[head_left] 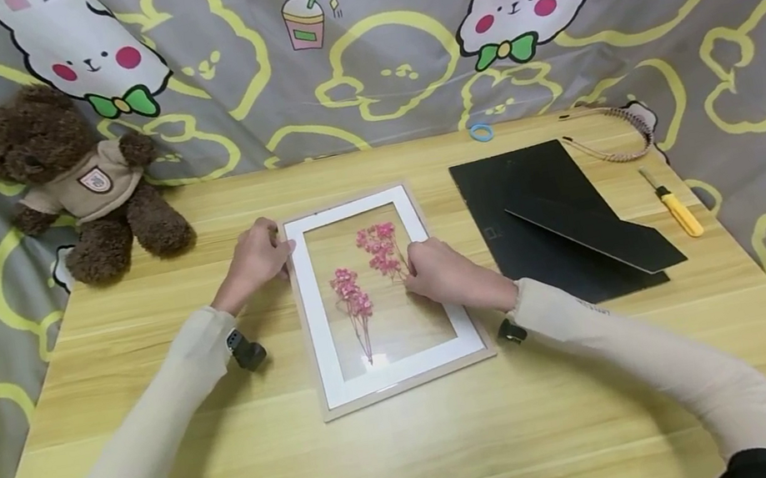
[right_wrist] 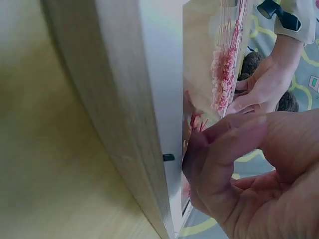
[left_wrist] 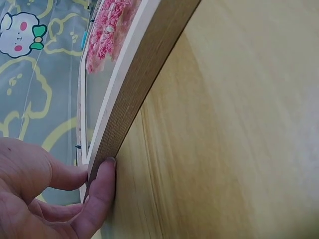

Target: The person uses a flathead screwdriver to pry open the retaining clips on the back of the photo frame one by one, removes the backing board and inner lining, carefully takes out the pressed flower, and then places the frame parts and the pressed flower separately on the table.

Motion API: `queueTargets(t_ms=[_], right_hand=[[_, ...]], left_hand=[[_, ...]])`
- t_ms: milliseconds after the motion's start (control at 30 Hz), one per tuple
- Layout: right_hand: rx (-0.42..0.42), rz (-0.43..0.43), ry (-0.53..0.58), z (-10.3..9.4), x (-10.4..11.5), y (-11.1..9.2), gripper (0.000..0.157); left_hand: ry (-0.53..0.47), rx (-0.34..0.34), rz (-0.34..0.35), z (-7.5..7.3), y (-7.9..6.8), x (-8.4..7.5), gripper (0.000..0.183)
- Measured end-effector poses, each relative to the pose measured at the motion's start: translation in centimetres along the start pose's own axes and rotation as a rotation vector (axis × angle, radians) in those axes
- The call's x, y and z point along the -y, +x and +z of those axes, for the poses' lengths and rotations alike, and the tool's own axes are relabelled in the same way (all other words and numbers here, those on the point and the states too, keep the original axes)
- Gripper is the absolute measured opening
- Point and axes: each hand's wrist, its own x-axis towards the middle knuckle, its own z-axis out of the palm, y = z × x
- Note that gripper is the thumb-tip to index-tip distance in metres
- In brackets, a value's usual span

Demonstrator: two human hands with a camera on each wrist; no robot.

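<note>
A picture frame [head_left: 322, 317] with a pale wooden edge and a white inner border lies on the table. On its clear pane are two sprigs of pink dried flowers, one lower left [head_left: 352, 293] and one upper right [head_left: 378, 246]. My left hand [head_left: 252, 258] holds the frame's left edge near the far corner, thumb and finger pinching the wooden side [left_wrist: 134, 74] in the left wrist view. Over the pane, my right hand [head_left: 448, 272] pinches the stems of the upper right sprig between bent fingers. Those fingers hide the stem ends.
To the right lies a black backing board [head_left: 531, 172] with its stand flap [head_left: 604, 240] raised. Beyond it are a braided headband [head_left: 628, 139] and a yellow-handled screwdriver [head_left: 679, 213]. A blue ring [head_left: 481, 133] lies at the back; a brown teddy bear [head_left: 87, 178] sits back left.
</note>
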Motion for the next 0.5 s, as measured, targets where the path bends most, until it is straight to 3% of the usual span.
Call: queueTargets(t_ms=[133, 333, 500], right_hand=[[0.028, 0.02, 0.033, -0.5, -0.2, 0.7, 0.038], [0.044, 0.046, 0.085, -1.4, -1.1, 1.3, 0.022], [0.038, 0.039, 0.06, -2.2, -1.3, 0.8, 0.026]], left_hand=[[-0.002, 0.001, 0.006, 0.0, 0.1, -0.1, 0.056], [-0.007, 0.011, 0.005, -0.1, 0.2, -0.3, 0.056], [-0.008, 0.007, -0.001, 0.0, 0.3, -0.2, 0.055]])
